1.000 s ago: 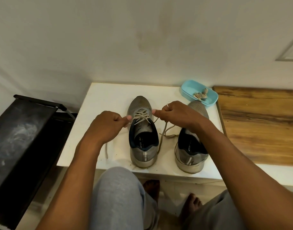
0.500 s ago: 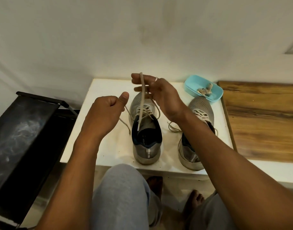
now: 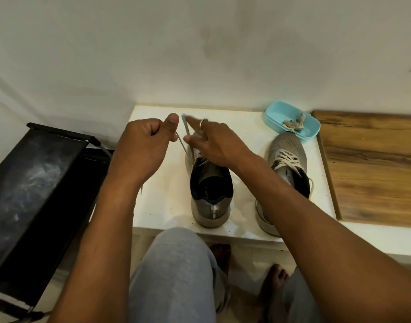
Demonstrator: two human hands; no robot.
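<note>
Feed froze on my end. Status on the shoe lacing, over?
Left hand grips one end of the lace, right hand pinches the other, both raised over the shoe. Ends held apart. Second shoe, blue dish clear to the right.

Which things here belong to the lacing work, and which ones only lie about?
In the job: left hand, right hand, lace, grey shoe under the hands.
Lying about: second grey shoe, blue tray, wooden board, black rack.
</note>
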